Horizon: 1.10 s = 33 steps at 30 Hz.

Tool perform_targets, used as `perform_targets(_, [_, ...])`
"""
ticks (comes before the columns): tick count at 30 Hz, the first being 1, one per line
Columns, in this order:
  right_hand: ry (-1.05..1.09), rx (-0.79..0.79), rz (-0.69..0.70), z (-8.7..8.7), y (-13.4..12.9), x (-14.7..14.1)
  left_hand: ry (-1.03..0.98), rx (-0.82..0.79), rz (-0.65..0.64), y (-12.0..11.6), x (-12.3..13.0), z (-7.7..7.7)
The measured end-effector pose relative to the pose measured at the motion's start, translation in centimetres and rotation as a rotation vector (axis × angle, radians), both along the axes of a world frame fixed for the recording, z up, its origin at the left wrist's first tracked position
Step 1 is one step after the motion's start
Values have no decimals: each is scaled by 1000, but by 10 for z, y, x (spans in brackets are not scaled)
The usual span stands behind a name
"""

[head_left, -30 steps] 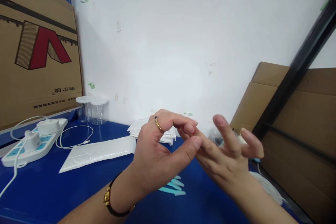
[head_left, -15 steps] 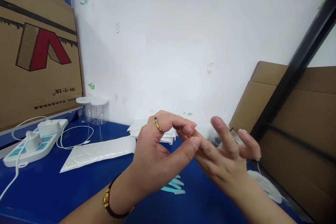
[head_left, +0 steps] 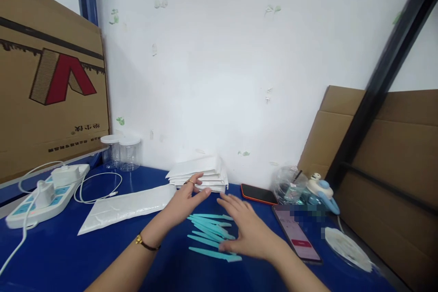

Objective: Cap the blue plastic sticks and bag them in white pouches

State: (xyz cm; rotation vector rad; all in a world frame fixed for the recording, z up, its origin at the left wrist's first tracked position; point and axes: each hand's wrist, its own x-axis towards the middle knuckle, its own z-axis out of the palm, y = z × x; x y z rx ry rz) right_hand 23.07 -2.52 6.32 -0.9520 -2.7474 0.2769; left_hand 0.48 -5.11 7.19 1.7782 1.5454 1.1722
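Several turquoise eyebrow razors (head_left: 207, 230) lie in a loose, overlapping group on the blue table. Over their right ends is my right hand (head_left: 248, 230), fingers apart and holding nothing; its thumb hides part of the lower razors, and I cannot tell whether it touches them. My left hand (head_left: 186, 198), wearing a ring, hovers up and left of the group with thumb and fingers spread and nothing in it. Behind it sits a stack of white padded envelopes (head_left: 200, 169). A single white padded envelope (head_left: 126, 205) lies flat to its left.
At left are a power strip (head_left: 51, 196) with plugged-in chargers, a white cable (head_left: 99, 198) and two clear lidded jars (head_left: 130, 155). On the right lie a lit phone (head_left: 297, 235), a dark red-edged phone (head_left: 259, 194), a clear plastic bag (head_left: 289, 185) and a whitish disc (head_left: 347, 248).
My hands, whose fingertips met in front of me, have parted and lowered toward the table. The razors and both phones have come into view.
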Motion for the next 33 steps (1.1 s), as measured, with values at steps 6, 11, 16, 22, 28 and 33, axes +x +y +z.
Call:
perform_targets(6, [-99,-322,-15,-55,24,-2,593,-233,-316,1,-14,-50])
perform_targets(11, [-3,-220,-1,-64,17,-1,790,-148,-224,4,11,-65])
perform_targets(16, [-16,-15,14,-63,6,-4,985,-58,-232,6,29,-59])
perform_targets(22, [-130,106,-77,-67,1,-15,1087,-90,-282,10,49,-59])
perform_targets(28, [-145,71,-86,-71,3,-15,1032,-62,-293,8,50,-66])
perform_targets(33, [-242,87,-68,-54,-1,-18,907,23,-248,4,50,-75])
